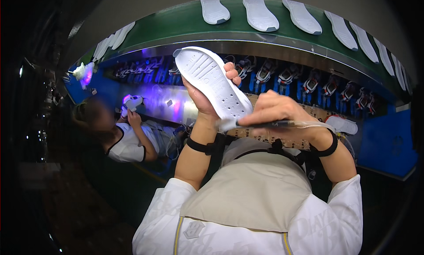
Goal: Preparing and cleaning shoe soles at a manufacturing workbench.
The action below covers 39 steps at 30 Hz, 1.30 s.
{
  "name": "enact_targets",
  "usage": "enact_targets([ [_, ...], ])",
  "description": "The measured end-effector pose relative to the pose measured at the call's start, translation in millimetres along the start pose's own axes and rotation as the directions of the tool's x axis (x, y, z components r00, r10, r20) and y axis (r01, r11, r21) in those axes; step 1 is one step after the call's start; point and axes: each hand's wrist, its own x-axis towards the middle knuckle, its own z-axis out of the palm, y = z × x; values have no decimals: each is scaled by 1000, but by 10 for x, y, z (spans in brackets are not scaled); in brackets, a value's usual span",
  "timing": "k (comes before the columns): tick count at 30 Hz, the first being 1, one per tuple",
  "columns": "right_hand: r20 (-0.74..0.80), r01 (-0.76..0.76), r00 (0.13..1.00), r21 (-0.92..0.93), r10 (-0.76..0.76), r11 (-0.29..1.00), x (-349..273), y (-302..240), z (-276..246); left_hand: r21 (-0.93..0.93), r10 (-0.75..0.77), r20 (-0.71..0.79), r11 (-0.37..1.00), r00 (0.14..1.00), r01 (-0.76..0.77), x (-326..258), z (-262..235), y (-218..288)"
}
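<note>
Tilted up in front of me is a white shoe sole (211,78), its ribbed and holed inner face toward me. My left hand (201,100) grips it from beneath, with fingers wrapped around its far edge. In my right hand (276,108) is a slim black-handled brush (280,124) with a clear tube running back past the wrist. The brush's pale, blurred tip (227,124) meets the near end of the sole. Whether any liquid is on the sole cannot be made out.
White soles (259,14) lie spaced along a green conveyor belt (176,28) at the far side. Below it, several shoe uppers (265,72) stand in a row. Another sole (342,125) rests beside printed cardboard (293,141). At left, a co-worker (139,140) holds a shoe near purple light.
</note>
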Motion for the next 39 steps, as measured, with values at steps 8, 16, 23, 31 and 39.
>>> enact_targets([
  [8, 54, 26, 998, -53, -23, 998, -84, -199, -56, 32, -152, 217, 988, 964, 149, -16, 146, 81],
  [16, 40, 10, 999, -74, -7, 997, -185, -319, -100, 418, -314, 192, 883, 930, 212, 86, 285, 97],
  [23, 131, 79, 990, -221, -51, 972, -203, -293, -167, 718, -370, 54, 660, 927, 222, 275, 462, -50],
  [31, 153, 83, 988, -323, -34, 943, -171, -261, -251, 901, -440, -204, 265, 874, 343, 590, 513, -139],
  [39, 189, 43, 982, -321, 19, 946, -152, -214, -288, 926, -492, -277, 94, 825, 367, 605, 540, -51],
])
